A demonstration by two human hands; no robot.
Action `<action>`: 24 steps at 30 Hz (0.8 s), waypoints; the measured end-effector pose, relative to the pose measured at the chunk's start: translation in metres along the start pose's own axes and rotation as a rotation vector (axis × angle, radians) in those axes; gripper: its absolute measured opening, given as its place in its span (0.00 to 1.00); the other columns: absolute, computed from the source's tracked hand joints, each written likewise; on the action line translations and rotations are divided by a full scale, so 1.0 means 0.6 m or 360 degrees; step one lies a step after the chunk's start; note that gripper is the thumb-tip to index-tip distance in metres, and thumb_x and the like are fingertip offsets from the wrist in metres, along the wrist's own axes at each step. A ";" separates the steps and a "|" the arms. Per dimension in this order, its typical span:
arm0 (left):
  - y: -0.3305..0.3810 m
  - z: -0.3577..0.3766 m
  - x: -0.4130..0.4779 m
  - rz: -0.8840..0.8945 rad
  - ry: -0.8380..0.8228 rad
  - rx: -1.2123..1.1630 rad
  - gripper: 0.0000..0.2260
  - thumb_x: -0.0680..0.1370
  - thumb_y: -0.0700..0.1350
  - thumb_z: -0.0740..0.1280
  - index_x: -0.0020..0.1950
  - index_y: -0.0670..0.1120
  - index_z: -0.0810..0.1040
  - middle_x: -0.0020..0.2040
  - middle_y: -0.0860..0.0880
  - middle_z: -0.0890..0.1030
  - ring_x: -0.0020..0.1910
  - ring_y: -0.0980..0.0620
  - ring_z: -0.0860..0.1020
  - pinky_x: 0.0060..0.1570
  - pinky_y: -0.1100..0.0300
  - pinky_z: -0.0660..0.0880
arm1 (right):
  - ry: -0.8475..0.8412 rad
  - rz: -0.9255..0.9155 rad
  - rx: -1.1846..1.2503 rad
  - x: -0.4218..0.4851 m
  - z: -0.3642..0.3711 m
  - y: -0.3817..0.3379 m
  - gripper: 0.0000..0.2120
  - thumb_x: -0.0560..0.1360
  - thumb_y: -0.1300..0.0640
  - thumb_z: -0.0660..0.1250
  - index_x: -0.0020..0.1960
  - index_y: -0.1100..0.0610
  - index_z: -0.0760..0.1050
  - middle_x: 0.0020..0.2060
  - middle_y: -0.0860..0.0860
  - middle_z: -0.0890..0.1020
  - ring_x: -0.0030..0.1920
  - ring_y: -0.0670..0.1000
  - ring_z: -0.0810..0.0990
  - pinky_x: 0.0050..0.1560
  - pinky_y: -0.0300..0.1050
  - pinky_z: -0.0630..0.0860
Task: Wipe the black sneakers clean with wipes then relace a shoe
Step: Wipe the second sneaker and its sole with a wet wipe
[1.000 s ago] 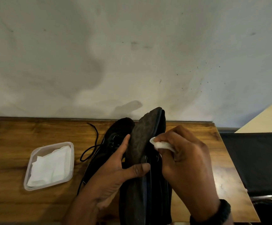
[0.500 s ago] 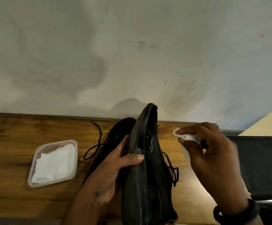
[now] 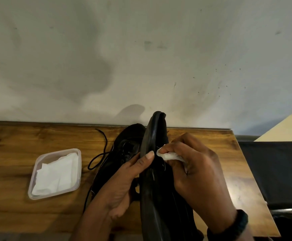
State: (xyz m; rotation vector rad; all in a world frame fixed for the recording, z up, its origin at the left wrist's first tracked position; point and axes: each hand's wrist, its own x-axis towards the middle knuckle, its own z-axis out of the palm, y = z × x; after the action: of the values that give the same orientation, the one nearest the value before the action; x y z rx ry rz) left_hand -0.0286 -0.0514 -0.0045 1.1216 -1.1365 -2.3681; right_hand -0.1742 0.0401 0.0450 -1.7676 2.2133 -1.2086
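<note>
One sneaker (image 3: pixel 159 214) up: our left hand (image 3: pixel 122 181) grips it, our right hand (image 3: pixel 199 174) presses a pinched wipe (image 3: pixel 169 156) against it.

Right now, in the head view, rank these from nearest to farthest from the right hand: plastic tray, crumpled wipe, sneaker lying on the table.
1. crumpled wipe: pinched in the right hand itself.
2. sneaker on the table: just left of that hand.
3. plastic tray: far left on the table.
</note>
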 end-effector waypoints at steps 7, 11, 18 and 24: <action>-0.002 0.004 0.000 -0.0022 0.0082 -0.0034 0.32 0.61 0.62 0.80 0.63 0.53 0.83 0.58 0.48 0.86 0.61 0.42 0.81 0.52 0.47 0.80 | -0.0042 -0.0003 -0.0051 0.000 -0.003 -0.004 0.13 0.72 0.68 0.73 0.49 0.51 0.84 0.45 0.42 0.78 0.45 0.42 0.79 0.39 0.37 0.78; -0.002 0.005 0.002 0.0047 0.0234 -0.0076 0.37 0.60 0.62 0.81 0.66 0.52 0.80 0.60 0.46 0.85 0.61 0.43 0.82 0.61 0.43 0.79 | -0.0439 -0.0079 -0.0079 -0.001 -0.019 0.002 0.11 0.73 0.62 0.72 0.47 0.47 0.84 0.46 0.39 0.78 0.45 0.40 0.79 0.40 0.37 0.79; 0.006 0.013 -0.009 -0.0014 0.0160 -0.0147 0.24 0.68 0.58 0.75 0.61 0.49 0.85 0.56 0.43 0.86 0.58 0.43 0.84 0.60 0.46 0.79 | -0.0179 -0.0075 -0.0042 0.001 -0.014 0.005 0.10 0.73 0.64 0.71 0.48 0.50 0.84 0.45 0.42 0.78 0.44 0.42 0.79 0.39 0.38 0.78; 0.004 0.005 -0.004 0.0000 0.0212 -0.0140 0.26 0.68 0.58 0.80 0.62 0.48 0.84 0.57 0.42 0.86 0.58 0.41 0.84 0.60 0.44 0.79 | -0.0262 -0.0095 -0.0018 0.000 -0.006 0.013 0.11 0.73 0.66 0.72 0.48 0.50 0.84 0.45 0.42 0.78 0.45 0.42 0.79 0.40 0.39 0.79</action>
State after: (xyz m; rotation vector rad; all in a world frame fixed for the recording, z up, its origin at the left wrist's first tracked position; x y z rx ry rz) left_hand -0.0292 -0.0501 -0.0002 1.2278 -0.9779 -2.2816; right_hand -0.1821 0.0423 0.0431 -1.8756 2.0946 -1.0218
